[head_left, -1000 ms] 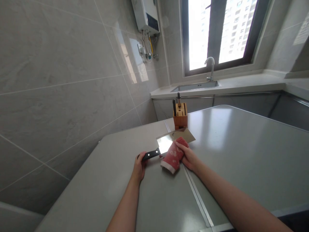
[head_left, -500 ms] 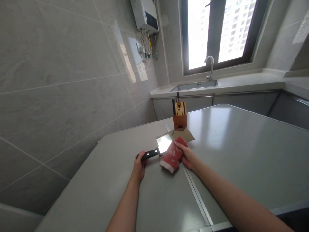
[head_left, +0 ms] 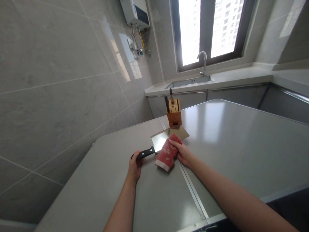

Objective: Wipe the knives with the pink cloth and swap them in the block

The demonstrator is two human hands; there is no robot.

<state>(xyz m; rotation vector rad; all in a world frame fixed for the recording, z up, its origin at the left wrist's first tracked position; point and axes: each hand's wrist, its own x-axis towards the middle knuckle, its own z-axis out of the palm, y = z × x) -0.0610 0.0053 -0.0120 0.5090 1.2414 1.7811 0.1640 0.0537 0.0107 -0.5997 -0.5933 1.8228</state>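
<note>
A cleaver lies flat on the grey table (head_left: 229,141), its wide steel blade (head_left: 160,139) pointing away from me. My left hand (head_left: 134,167) grips the cleaver's black handle (head_left: 145,153) at its near end. My right hand (head_left: 182,153) presses a folded red towel (head_left: 167,154) with a pale pattern onto the blade's right half. The towel covers part of the blade and hangs over onto the table.
A wooden knife block (head_left: 173,112) with two dark handles stands just behind the blade. A seam strip (head_left: 193,193) runs down the table. Beyond are a sink with a tap (head_left: 203,61), a window and a tiled wall at left.
Hands, cleaver and towel keep the same pose relative to each other. The whole scene has shifted slightly left and up in view as my head moved.
</note>
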